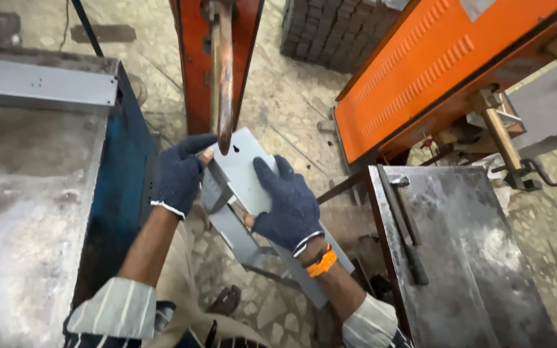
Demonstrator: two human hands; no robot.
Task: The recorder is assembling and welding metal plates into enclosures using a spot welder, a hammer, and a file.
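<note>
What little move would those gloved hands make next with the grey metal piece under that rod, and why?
Probably nudge the grey sheet-metal piece slightly to line it up. The rod's tip hangs at its top edge, and both the left hand and right hand press on the piece, steadying it.

Worker's hands & arms, head cam

Both hands, left hand [178, 175] & right hand [289, 205], in dark blue knit gloves w/ white cuff trim; striped sleeves rolled up; orange + black bands on right wrist.
</note>
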